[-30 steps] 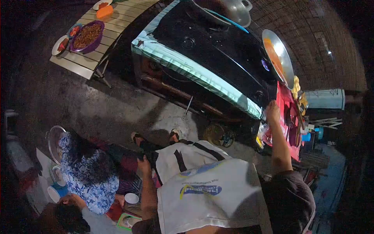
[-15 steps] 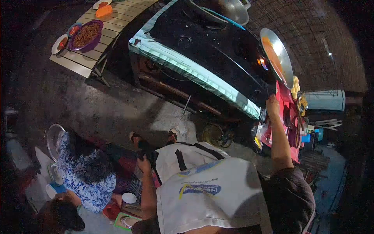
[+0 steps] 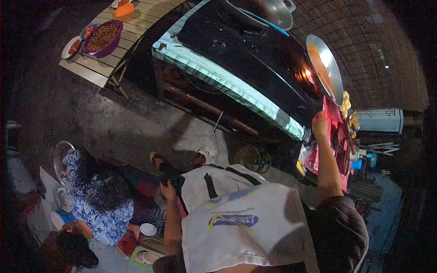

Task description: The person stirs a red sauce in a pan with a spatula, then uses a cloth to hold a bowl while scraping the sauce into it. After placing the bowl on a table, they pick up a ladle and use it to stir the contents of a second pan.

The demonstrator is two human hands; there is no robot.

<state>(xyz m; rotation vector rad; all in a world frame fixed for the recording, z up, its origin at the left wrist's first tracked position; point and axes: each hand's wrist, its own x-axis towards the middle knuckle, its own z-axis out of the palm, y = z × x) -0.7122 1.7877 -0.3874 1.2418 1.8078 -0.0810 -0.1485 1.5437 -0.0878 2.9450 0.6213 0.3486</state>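
My right hand (image 3: 320, 123) is stretched out at the right end of the dark stove (image 3: 255, 57). Its fingers are curled closed, and what they grip is too small to make out. Just beyond it, a metal wok (image 3: 334, 63) with orange liquid inside is tilted in view over a bright flame (image 3: 309, 75). My left hand (image 3: 168, 189) is low at my side, by the edge of my white apron (image 3: 241, 227). Its fingers look curled against dark cloth; whatever is in them is hidden.
Another wok (image 3: 275, 16) sits at the stove's far end. A slatted table (image 3: 93, 73) bears a purple basin (image 3: 117, 42) of brown food and plates. Two people are low at left, one in a blue floral top (image 3: 95, 200). A pink-covered surface (image 3: 334, 150) stands right.
The flame beneath the wok has grown larger and brighter. My right hand has shifted very slightly; my left hand stays at my side.
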